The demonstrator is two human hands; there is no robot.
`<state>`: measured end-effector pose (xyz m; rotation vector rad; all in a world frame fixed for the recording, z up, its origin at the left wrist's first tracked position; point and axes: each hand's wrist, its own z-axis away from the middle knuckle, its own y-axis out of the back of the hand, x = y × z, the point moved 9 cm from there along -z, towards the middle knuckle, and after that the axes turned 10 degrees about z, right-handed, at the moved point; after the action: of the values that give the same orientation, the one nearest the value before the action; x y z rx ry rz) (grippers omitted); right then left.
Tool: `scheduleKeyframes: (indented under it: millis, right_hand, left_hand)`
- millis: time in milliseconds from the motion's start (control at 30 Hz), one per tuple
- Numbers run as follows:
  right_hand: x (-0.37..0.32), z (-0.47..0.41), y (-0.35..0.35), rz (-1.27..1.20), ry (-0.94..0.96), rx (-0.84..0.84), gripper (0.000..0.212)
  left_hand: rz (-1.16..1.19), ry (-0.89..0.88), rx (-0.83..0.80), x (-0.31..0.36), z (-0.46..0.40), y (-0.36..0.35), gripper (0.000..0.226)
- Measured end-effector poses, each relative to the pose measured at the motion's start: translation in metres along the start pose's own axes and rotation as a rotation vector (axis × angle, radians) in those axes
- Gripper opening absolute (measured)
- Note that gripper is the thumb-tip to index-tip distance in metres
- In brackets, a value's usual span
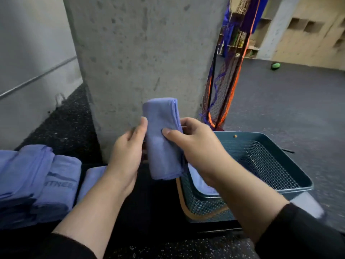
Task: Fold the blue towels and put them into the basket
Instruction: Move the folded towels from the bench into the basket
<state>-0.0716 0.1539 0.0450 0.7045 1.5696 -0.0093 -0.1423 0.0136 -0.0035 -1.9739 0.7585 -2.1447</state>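
Towels in a blue pile [35, 182] lie at far left on the dark floor, cut off by the frame edge, one printed with partly readable lettering, and another blue piece [92, 179] shows just beside the left forearm. Centre, before a concrete pillar [141, 53], the left hand [125, 154] and right hand [197, 144] hold a folded blue towel [162, 143] upright between them, thumbs pressed on its front, the other fingers mostly hidden behind it. Rightward, the teal mesh basket [280, 165] sits below the right forearm, which blocks its near side and part of a pale towel [199, 182] inside; netting [224, 86] hangs behind.
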Motion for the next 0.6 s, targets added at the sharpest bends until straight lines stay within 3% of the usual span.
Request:
scheduleKeyframes:
  millis: [100, 200, 367, 600]
  right_hand:
    - [0.003, -0.003, 0.072, 0.122, 0.007, 0.029, 0.02]
    - [0.052, -0.009, 0.125, 0.352, -0.128, -0.007, 0.027]
    - [0.14, -0.019, 0.15, 0.639, -0.395, -0.135, 0.032]
    - [0.188, -0.025, 0.116, 0.514, -0.604, -0.341, 0.032]
  left_hand:
    - [-0.267, -0.02, -0.093, -0.02, -0.001, -0.024, 0.037]
    - [-0.491, 0.059, -0.168, -0.054, 0.0, -0.037, 0.023]
    - [-0.604, 0.078, -0.213, -0.075, -0.005, -0.051, 0.049]
    - [-0.662, -0.004, -0.237, -0.075, -0.012, -0.061, 0.047]
